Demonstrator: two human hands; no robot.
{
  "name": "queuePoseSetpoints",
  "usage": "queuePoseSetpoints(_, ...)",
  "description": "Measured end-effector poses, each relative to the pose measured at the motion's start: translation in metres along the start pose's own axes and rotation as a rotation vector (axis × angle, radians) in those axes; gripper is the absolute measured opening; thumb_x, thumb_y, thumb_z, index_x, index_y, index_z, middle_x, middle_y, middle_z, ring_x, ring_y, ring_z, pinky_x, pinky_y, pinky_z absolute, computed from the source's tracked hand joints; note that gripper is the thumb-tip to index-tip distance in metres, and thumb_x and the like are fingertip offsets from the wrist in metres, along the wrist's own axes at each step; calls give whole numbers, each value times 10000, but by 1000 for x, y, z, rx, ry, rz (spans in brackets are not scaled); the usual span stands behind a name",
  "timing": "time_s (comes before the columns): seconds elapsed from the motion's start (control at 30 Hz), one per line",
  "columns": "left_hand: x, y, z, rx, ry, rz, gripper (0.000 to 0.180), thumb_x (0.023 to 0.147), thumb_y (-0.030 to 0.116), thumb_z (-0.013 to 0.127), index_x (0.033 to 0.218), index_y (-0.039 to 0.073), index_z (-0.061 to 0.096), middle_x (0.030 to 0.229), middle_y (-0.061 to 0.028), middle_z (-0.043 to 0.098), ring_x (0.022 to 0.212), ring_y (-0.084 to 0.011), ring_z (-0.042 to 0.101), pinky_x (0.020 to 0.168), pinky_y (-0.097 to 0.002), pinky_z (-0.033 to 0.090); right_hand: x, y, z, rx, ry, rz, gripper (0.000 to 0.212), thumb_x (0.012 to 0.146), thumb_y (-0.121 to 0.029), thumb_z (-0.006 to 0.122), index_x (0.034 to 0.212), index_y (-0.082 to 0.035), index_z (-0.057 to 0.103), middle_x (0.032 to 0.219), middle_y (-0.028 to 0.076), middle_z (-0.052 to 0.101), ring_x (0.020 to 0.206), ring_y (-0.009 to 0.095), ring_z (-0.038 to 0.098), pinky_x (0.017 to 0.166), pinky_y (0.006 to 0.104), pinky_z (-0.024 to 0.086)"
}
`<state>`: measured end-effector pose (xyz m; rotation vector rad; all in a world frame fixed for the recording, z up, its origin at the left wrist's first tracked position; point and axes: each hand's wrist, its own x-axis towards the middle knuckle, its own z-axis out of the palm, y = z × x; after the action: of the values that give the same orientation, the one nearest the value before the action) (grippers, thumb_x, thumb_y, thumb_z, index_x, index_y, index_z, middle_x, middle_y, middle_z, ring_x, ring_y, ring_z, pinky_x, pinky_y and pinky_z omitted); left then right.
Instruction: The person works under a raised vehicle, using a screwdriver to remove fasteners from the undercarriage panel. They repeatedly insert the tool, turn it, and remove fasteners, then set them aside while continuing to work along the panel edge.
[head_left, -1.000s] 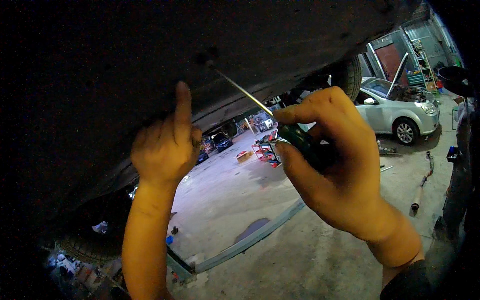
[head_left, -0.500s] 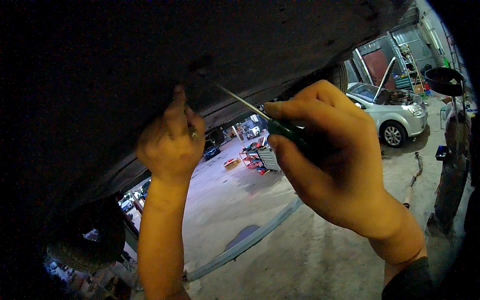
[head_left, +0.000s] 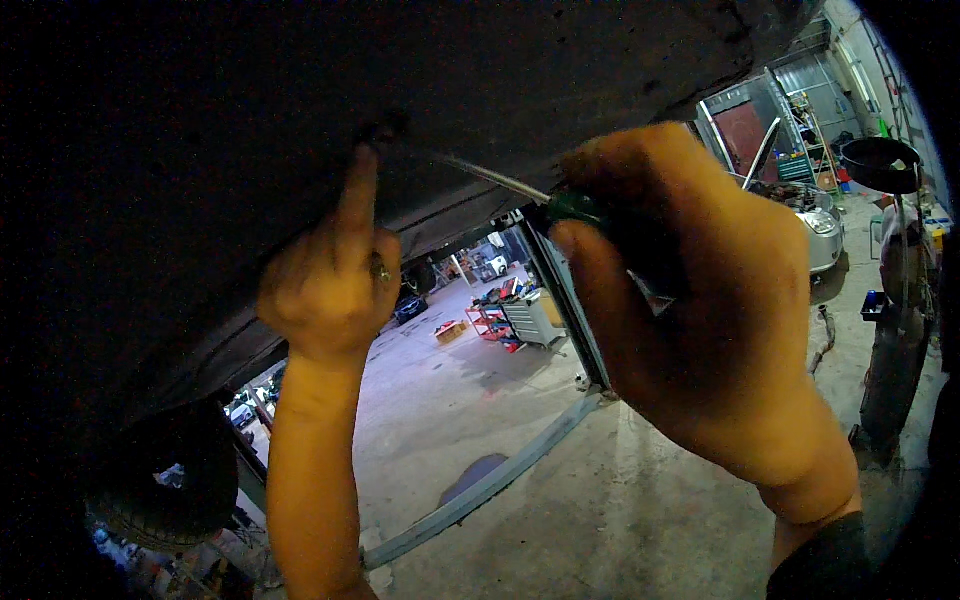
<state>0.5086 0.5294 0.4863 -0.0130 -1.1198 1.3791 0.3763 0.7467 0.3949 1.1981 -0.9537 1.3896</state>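
Note:
Overhead is the dark underside of a vehicle (head_left: 520, 90), with a small dark hole or recess (head_left: 385, 130) in its panel. My left hand (head_left: 325, 290) is raised to it, one finger stretched up with its tip at the recess and the other fingers folded. A small shiny yellowish spot shows at that hand's right side; I cannot tell what it is. My right hand (head_left: 715, 310) is closed around the dark green handle of a screwdriver (head_left: 495, 180). Its metal shaft slants up and left toward the recess; the tip fades into shadow.
A dark tyre (head_left: 170, 490) hangs at lower left. Below runs a concrete floor with a curved grey strip (head_left: 490, 493). Farther off stand a tool cart (head_left: 530, 320) and a grey post. At right are a silver car (head_left: 825, 240) with raised bonnet and a round black drain pan (head_left: 880, 165) on a stand.
My left finger has moved up to the recess. My right hand and the screwdriver handle have shifted right, and the shaft lies flatter. The view has turned slightly.

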Motion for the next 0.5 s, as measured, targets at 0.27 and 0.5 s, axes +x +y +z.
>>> queuePoseSetpoints(0.27, 3, 0, 1, 15, -4, -1, 621, 838, 267, 665, 1447, 256, 541, 508, -35, 483, 386, -214, 431, 386, -384, 400, 30, -5, -14, -289, 30, -310, 224, 725, 35, 755, 861, -19, 585, 728, 104, 589, 637, 279, 655, 582, 316, 508)
queuePoseSetpoints(0.5, 6, -3, 2, -18, 15, 21, 711, 745, 197, 697, 1440, 218, 546, 566, -28, 545, 434, -203, 504, 438, -369, 459, 45, -3, -20, -329, 31, -390, 212, 732, 15, 749, 869, -17, 591, 730, 119, 591, 641, 304, 650, 588, 341, 511)
